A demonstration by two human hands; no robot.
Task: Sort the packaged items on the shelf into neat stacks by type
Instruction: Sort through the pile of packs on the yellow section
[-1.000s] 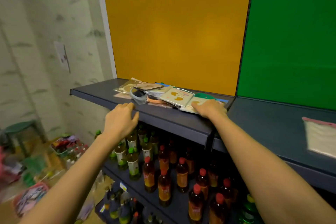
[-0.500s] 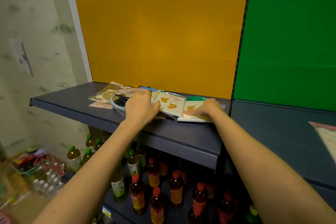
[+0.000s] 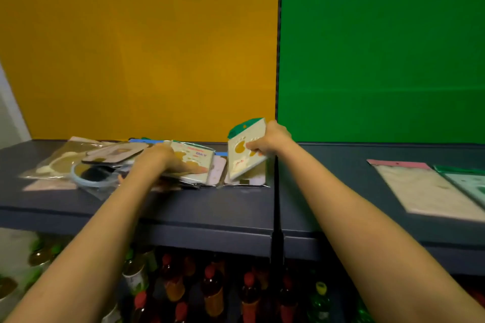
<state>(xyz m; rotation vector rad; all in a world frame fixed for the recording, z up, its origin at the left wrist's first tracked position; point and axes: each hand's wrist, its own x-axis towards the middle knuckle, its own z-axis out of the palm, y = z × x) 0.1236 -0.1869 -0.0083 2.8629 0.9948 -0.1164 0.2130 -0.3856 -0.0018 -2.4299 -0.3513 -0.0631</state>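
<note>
A jumble of clear-wrapped packets (image 3: pixel 86 165) lies on the dark grey shelf (image 3: pixel 183 207), in front of the yellow back panel. My right hand (image 3: pixel 270 140) is shut on a cream packet with a green header (image 3: pixel 244 149), lifted and tilted on edge above the pile's right end. My left hand (image 3: pixel 162 160) lies flat on a cream packet with orange shapes (image 3: pixel 194 162), fingers pressing on it. A pale blue ring (image 3: pixel 89 178) sits in the pile. Two flat packets, one with a pink header (image 3: pixel 425 189) and one with a green header (image 3: pixel 469 183), lie on the right part of the shelf.
A black upright (image 3: pixel 277 191) splits the shelf between the yellow panel (image 3: pixel 147 47) and the green panel (image 3: pixel 380 47). Below the shelf stand several bottles (image 3: pixel 212 294) with red and green caps. Bare shelf surface lies between my right arm and the flat packets.
My right hand has lifted the green-header packet off the pile and tilted it up. My left hand slid right onto the packet with orange shapes. The view shifted right and closer.
</note>
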